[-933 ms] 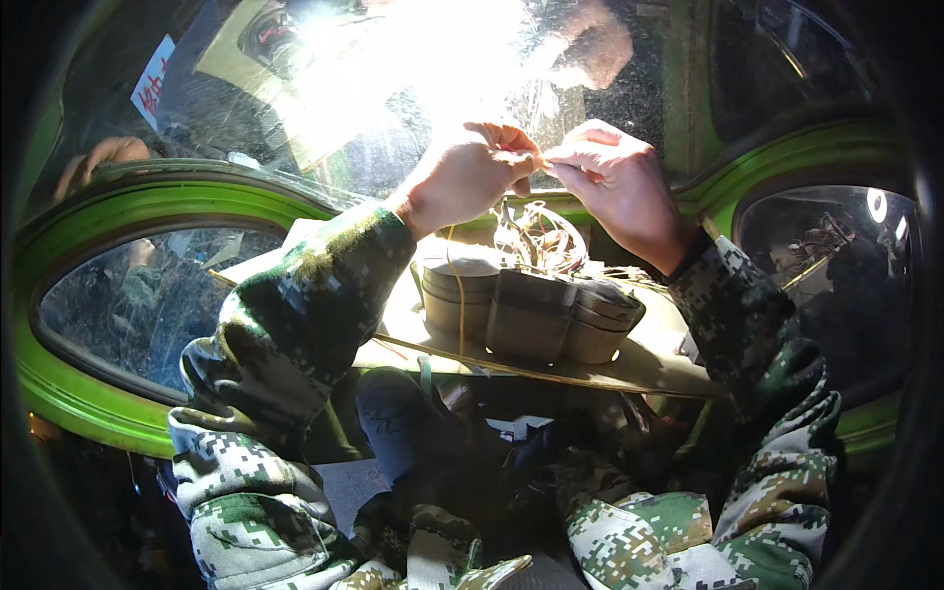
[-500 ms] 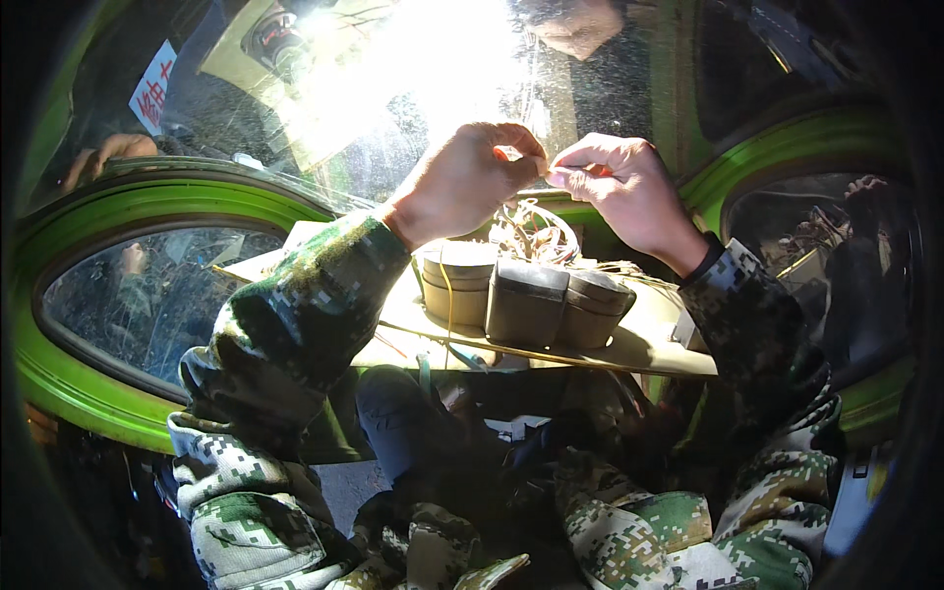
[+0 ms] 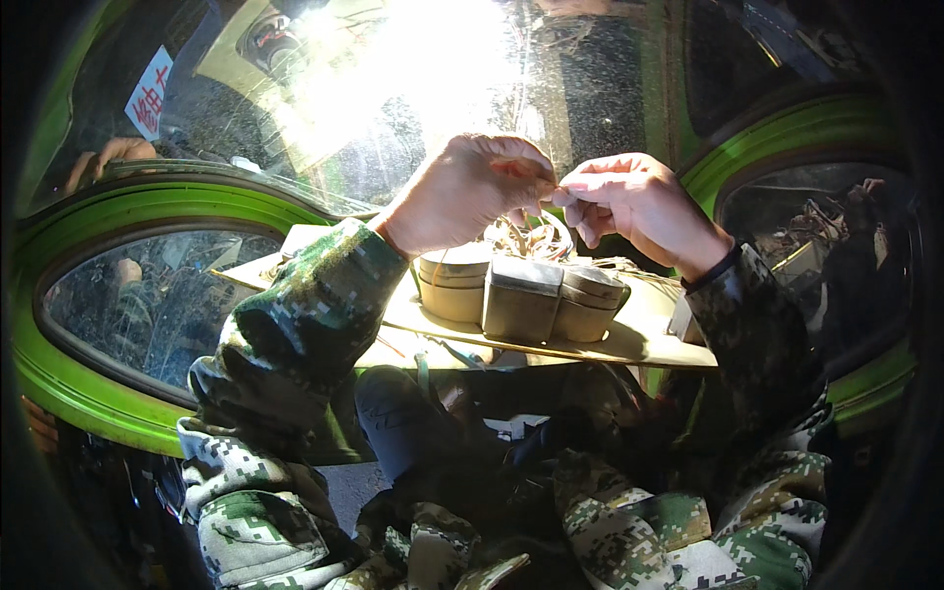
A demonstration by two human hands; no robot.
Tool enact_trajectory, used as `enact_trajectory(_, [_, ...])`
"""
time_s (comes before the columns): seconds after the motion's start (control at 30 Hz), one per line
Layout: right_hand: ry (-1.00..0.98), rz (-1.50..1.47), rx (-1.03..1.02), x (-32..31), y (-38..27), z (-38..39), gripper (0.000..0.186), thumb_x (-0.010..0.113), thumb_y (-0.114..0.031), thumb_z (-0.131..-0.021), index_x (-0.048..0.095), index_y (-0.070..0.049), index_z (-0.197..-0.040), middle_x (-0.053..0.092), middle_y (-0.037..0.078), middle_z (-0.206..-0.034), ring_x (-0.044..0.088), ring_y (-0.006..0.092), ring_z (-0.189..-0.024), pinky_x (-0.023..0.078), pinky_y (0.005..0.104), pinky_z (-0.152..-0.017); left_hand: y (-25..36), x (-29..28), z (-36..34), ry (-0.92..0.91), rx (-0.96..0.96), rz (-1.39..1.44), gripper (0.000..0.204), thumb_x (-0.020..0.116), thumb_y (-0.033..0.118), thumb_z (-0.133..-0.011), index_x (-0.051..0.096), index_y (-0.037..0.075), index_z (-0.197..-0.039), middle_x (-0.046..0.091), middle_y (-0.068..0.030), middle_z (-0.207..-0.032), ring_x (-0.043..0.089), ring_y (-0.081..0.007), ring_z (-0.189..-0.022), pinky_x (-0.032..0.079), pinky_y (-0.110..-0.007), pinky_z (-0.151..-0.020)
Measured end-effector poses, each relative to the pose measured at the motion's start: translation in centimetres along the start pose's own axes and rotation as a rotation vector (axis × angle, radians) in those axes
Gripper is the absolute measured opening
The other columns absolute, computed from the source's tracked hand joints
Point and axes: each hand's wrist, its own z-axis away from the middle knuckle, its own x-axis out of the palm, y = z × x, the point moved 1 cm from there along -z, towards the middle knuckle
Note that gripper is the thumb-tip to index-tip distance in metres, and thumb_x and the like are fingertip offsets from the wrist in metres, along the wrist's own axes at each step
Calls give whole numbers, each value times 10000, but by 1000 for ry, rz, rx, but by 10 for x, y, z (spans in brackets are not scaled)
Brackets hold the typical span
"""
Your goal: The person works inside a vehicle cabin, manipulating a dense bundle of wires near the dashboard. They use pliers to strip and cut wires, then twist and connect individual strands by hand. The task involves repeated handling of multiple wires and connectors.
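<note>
My left hand [image 3: 474, 192] and my right hand [image 3: 634, 202] meet fingertip to fingertip in front of the bright windshield [image 3: 354, 147]. Both are closed in a pinch; whatever lies between the fingertips is too small and glared to make out. Just below them, a bundle of tangled wires [image 3: 531, 239] rises behind a row of housings. A round beige housing [image 3: 454, 287] is on the left, a dark box-shaped one [image 3: 522, 300] in the middle and another round one [image 3: 590, 305] on the right. All three stand on a pale panel [image 3: 654, 334].
Green frames [image 3: 147, 197] curve round the side windows. A red-marked white paper [image 3: 149, 93] shows at the upper left of the glass. Loose thin wires [image 3: 462, 352] lie along the panel's near edge. My legs in camouflage cloth [image 3: 629, 541] are below.
Both hands have come down slightly, still together at the fingertips. My right hand's lower fingers have spread a little. The yellow wire hanging before the left housing no longer shows clearly.
</note>
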Motion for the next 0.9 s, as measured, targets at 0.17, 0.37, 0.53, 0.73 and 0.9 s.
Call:
enact_trajectory(0.17, [323,846,-641,11,0,14,231,746,32,-933,709,-6,-1158,715,80,-1016,683,163,-807,571,293,-745,-2,-7,-2,-20,29,95,216,748,112,-1022,751,-14,-1198,768,-73,-1028,730,-151,-878,615,-292,-779])
enact_trajectory(0.37, [309,1173,-1053,15,1,10,212,817,23,-864,721,-13,-1049,690,113,-1021,712,268,-875,578,359,-750,0,-5,-1,-45,-92,335,193,743,121,-1025,754,-10,-1166,770,-65,-1000,727,-140,-868,611,-292,-783])
enact_trajectory(0.53, [296,1180,-1111,18,1,8,136,814,-9,-875,731,-11,-981,688,115,-1016,713,296,-880,581,387,-758,0,-7,0,-72,-101,372,169,749,123,-1020,762,5,-1140,769,-61,-984,725,-130,-864,610,-288,-786])
enact_trajectory(0.73, [271,1156,-1053,19,-2,7,119,772,-64,-894,736,-4,-990,690,122,-912,703,251,-786,556,358,-708,10,-3,1,-38,-151,203,139,741,112,-1026,768,15,-1123,763,-51,-973,716,-108,-870,599,-280,-779])
enact_trajectory(0.9, [175,-6,-179,15,9,1,158,618,-118,-941,666,28,-903,651,76,-796,600,188,-636,476,317,-636,14,18,6,98,179,-121,149,758,42,-1009,761,26,-1157,756,-37,-973,669,-77,-892,566,-274,-787])
